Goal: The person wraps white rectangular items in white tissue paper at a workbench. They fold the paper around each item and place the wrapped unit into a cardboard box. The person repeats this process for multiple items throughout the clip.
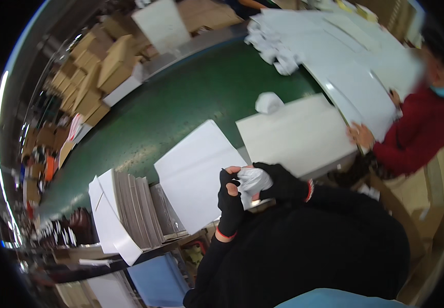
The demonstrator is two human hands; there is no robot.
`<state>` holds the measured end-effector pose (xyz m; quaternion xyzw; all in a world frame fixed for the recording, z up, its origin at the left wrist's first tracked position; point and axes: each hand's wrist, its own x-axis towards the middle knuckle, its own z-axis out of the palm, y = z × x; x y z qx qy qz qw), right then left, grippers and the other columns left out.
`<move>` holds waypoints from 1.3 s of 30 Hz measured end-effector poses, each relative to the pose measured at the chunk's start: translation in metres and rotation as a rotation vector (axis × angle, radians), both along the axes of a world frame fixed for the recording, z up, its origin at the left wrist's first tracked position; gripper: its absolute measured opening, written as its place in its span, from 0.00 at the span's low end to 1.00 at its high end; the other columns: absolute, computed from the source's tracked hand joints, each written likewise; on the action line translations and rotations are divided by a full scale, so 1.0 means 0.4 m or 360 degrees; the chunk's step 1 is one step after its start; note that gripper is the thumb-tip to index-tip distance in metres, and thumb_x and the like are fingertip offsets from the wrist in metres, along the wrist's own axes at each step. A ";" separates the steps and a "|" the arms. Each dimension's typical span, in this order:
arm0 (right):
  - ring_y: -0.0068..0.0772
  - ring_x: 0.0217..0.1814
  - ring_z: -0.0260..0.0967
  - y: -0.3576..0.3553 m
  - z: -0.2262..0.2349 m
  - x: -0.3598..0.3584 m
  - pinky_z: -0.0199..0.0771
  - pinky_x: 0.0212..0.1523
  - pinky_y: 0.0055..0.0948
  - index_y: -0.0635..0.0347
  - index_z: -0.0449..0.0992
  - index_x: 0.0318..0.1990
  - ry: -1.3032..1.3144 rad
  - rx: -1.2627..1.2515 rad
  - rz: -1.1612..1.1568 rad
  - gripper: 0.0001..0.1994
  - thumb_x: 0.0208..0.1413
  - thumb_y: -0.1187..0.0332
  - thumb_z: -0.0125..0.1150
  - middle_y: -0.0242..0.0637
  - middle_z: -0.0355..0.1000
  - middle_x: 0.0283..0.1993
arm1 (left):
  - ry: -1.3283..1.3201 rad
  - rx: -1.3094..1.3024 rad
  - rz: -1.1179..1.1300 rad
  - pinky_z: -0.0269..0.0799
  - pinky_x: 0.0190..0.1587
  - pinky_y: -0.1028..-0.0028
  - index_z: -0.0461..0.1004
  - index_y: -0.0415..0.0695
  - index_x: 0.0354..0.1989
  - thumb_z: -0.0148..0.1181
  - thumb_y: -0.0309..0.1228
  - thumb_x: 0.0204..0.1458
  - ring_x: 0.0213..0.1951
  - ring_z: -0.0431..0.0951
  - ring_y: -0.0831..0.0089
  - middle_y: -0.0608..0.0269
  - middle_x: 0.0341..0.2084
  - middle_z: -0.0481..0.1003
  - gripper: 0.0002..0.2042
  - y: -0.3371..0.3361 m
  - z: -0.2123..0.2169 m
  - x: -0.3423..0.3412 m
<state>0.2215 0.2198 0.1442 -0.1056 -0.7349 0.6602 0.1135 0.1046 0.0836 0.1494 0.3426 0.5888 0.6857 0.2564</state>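
Observation:
Close to my body, a crumpled white bundle (255, 180) of thin paper or plastic is held between my two hands, both in black fingerless gloves. My left hand (229, 196) grips its left side with bent fingers. Around its right side my right hand (282, 183) is closed, most of its fingers hidden. Just beyond the bundle lies a large white sheet (196, 172), flat on the near edge of the green table (191, 97). A second off-white sheet (294, 136) lies to the right, with a white crumpled wad (269, 103) at its far edge.
At left stands a row of grey-white boards (137, 210). Brown cardboard boxes (117, 64) are piled at the far left. Wide white sheets (335, 51) cover the far right, with several crumpled wads (273, 49) beside them. A co-worker in a red sleeve (412, 138) leans there.

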 end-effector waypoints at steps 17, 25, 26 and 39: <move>0.50 0.49 0.73 0.318 -0.419 1.110 0.73 0.51 0.42 0.56 0.80 0.42 -0.2605 0.1081 0.0060 0.30 0.30 0.47 0.75 0.46 0.76 0.44 | 0.0473 -0.0820 -0.0392 0.67 0.36 0.77 0.71 0.41 0.48 0.54 0.28 0.59 0.32 0.70 0.79 0.66 0.39 0.73 0.10 -0.163 -0.138 -0.023; 0.42 0.35 0.72 0.438 -0.300 0.265 0.71 0.38 0.39 0.57 0.75 0.33 -0.0589 0.0972 -0.0205 0.16 0.41 0.57 0.70 0.39 0.73 0.29 | 0.0637 -0.0807 -0.0488 0.69 0.33 0.78 0.74 0.41 0.42 0.55 0.29 0.59 0.32 0.74 0.78 0.66 0.34 0.74 0.07 -0.047 -0.102 -0.023; 0.42 0.35 0.72 0.451 -0.314 0.213 0.70 0.38 0.38 0.56 0.74 0.32 -0.0711 0.1160 -0.0076 0.18 0.38 0.57 0.73 0.38 0.73 0.28 | 0.0746 -0.0687 -0.0470 0.69 0.32 0.78 0.75 0.41 0.42 0.56 0.29 0.58 0.32 0.74 0.77 0.65 0.32 0.74 0.07 -0.054 -0.113 -0.025; 0.21 0.38 0.71 0.548 -0.156 0.132 0.71 0.41 0.24 0.61 0.75 0.33 -0.0456 0.0570 -0.0271 0.04 0.53 0.72 0.64 0.30 0.75 0.35 | 0.0211 -0.0614 0.0008 0.73 0.44 0.69 0.59 0.42 0.64 0.66 0.29 0.49 0.45 0.73 0.69 0.55 0.52 0.69 0.33 -0.072 -0.124 -0.026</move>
